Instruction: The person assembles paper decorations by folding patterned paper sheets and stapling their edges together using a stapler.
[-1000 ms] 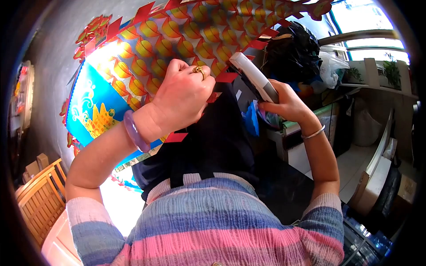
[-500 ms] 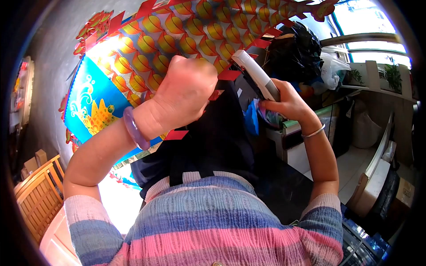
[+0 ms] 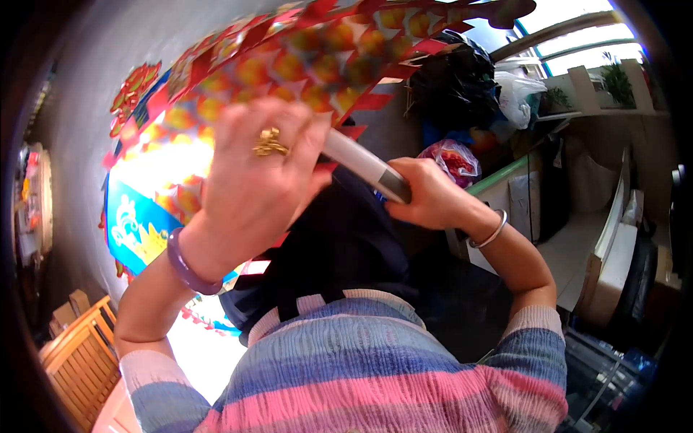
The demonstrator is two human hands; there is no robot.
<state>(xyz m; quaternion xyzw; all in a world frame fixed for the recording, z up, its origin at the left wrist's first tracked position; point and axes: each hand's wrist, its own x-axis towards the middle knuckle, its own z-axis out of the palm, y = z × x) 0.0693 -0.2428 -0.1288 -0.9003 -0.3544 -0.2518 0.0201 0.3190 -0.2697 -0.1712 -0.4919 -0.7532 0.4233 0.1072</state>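
A large shiny paper piece (image 3: 267, 76) with red and yellow scale shapes and red tabs arches across the upper view, blurred. Its blue panel (image 3: 133, 220) with a yellow pattern shows at the left. My left hand (image 3: 263, 166), with a gold ring and a purple bangle, is in front of the paper; motion smears its fingers, and whether they grip anything is unclear. My right hand (image 3: 426, 191), with a silver bangle, is closed around the grey end of a white and grey stapler-like tool (image 3: 361, 160). The tool's far end meets the paper's lower edge beside my left hand.
A wooden chair (image 3: 83, 361) stands at the lower left. Black (image 3: 458, 83) and white plastic bags (image 3: 516, 97) are at the upper right, with a red bagged bundle (image 3: 453, 160) below. A shelf with plants (image 3: 617, 83) is near the window.
My right hand has brought the tool left and down toward my left hand. The left hand has shifted left, and the scaled paper has moved and tilted.
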